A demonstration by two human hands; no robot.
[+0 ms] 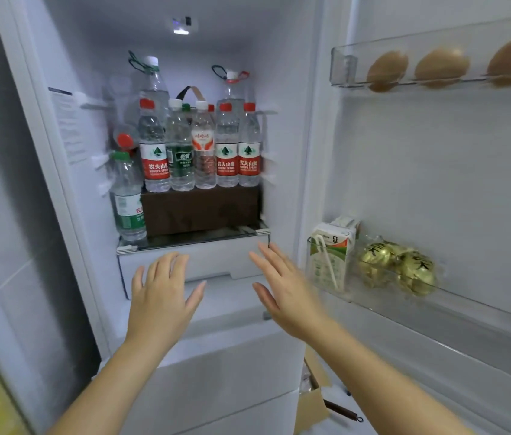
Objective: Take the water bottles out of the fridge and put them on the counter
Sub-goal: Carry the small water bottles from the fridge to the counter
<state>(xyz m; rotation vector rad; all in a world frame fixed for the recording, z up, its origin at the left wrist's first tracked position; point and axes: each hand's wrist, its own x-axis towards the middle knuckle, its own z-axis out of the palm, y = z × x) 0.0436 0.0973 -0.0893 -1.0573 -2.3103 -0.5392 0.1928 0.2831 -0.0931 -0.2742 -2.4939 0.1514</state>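
Hands first: your left hand [161, 293] and your right hand [282, 290] are both raised with fingers straight and spread wide, holding nothing. They sit in front of the white drawer [216, 262], just below the glass shelf [191, 238], and well apart from every bottle.

Your water bottles [154, 152] are all inside the fridge [90, 73]. A row of 5 stands upright on the brown box [200, 210], which rests on that shelf. From the left they carry a red label, a green label, an orange-and-white label, then 2 more red labels. Behind them rise 2 taller bottles [153, 80] with cord loops at their necks. A green-capped bottle [127, 199] stands on the shelf itself, just beside the box's left end. Above it a red-capped bottle [125, 140] points its cap toward you (how it is propped you cannot tell from here).

On the open door [436, 167] to your right, 3 eggs [441, 67] sit in the top rack. Lower down, a carton [329, 255] with a straw stands beside gold-wrapped pieces [404, 265].
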